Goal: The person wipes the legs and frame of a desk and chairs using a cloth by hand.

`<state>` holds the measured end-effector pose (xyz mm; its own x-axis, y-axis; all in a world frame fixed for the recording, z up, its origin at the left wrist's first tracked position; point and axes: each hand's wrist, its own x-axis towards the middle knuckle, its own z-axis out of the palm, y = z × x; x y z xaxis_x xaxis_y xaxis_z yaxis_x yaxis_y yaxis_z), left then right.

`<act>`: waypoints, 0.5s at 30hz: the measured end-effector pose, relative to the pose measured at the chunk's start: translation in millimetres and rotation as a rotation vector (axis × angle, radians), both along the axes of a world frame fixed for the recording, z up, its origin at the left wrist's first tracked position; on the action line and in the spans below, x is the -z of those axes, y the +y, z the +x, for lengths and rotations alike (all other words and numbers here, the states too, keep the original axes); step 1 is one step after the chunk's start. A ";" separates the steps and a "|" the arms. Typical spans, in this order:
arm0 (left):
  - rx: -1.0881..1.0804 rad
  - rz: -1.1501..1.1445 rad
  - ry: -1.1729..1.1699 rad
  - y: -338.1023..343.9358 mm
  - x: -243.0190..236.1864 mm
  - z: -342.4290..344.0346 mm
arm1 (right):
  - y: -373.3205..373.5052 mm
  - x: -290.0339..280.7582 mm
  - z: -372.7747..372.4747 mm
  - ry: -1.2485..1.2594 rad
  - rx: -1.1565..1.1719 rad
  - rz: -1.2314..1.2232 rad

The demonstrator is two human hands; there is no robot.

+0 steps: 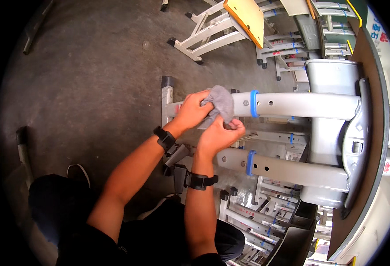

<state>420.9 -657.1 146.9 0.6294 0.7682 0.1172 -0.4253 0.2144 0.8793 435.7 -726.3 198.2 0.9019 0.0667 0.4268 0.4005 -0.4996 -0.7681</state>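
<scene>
A grey cloth [222, 101] is bunched over the upper metal leg [310, 104] of a desk that lies on its side. Gripping the cloth's left part, my left hand [192, 111] has its fingers curled against the leg. Just below and to the right, my right hand [218, 137] is closed on the cloth's lower end, with thumb and fingers bent together. A blue band [254, 103] circles this leg to the right of the cloth. Parallel to it runs the lower leg [288, 167], which has its own blue band [250, 162]. Both wrists wear black straps.
The desk's top [376, 146] stands on edge at the right, with a grey drawer shell [334, 80] against it. A stool [246, 20] with a yellow seat is at the top. Several stacked desk frames [270, 217] crowd the lower right. Dark floor [84, 80] spreads to the left.
</scene>
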 end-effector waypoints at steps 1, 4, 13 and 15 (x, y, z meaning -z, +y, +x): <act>0.013 0.009 0.042 2.3 6.7 -1.8 | 4.6 -3.3 -7.3 0.060 -0.019 -0.009; 0.061 0.047 0.091 7.5 14.4 -5.9 | 6.4 9.8 0.4 0.062 -0.060 0.042; 0.090 0.130 -0.233 12.5 -29.5 -5.9 | -5.7 -20.5 12.3 -0.057 -0.056 0.152; 0.072 0.108 -0.264 9.2 -11.2 -0.6 | -7.4 -16.7 18.9 -0.044 -0.051 0.086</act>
<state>420.3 -647.9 158.1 0.6184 0.6971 0.3628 -0.6296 0.1632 0.7596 454.6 -733.7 215.0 0.8786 0.0732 0.4720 0.4577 -0.4111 -0.7883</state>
